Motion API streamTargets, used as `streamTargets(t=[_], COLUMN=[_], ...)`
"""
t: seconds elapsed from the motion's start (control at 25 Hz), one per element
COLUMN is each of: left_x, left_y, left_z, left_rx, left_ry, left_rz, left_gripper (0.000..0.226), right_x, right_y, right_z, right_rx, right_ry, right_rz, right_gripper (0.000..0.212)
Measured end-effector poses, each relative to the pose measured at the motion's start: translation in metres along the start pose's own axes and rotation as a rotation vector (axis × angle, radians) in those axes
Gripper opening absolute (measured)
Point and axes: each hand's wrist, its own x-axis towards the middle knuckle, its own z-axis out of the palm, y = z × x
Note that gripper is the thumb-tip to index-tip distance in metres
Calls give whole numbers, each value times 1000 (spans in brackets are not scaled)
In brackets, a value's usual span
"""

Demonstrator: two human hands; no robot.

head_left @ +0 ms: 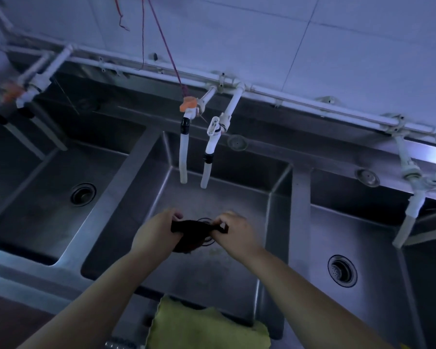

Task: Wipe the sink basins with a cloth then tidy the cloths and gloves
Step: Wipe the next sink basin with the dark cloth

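Over the middle steel basin (237, 280) both my hands hold a dark cloth (193, 231) stretched between them. My left hand (156, 233) grips its left end, and my right hand (237, 234) pinches its right end. The cloth sags above the middle drain, which is mostly hidden behind it. A yellow-green cloth (207, 326) hangs over the front rim of the middle basin, below my forearms. No gloves are in view.
A left basin (48, 210) with its drain (83, 194) and a right basin (375, 298) with its drain (342, 270) flank the middle one. Two white taps with hoses (184, 152) (209, 157) hang over the middle basin. Another tap (410, 210) hangs at right. White pipes run along the tiled wall.
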Motion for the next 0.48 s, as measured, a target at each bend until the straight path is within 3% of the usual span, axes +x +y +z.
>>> streamTargets(t=[0.28, 0.48], left_x=[62, 104], left_y=[-90, -134], left_z=[13, 13], left_rx=[68, 113], left_ry=[-276, -285], left_rz=[-8, 54], left_gripper=[13, 7], right_x=[35, 74], right_y=[-4, -11], right_z=[85, 130], right_rx=[40, -5], right_ry=[-70, 33], right_rz=[327, 368], right_gripper=[15, 18])
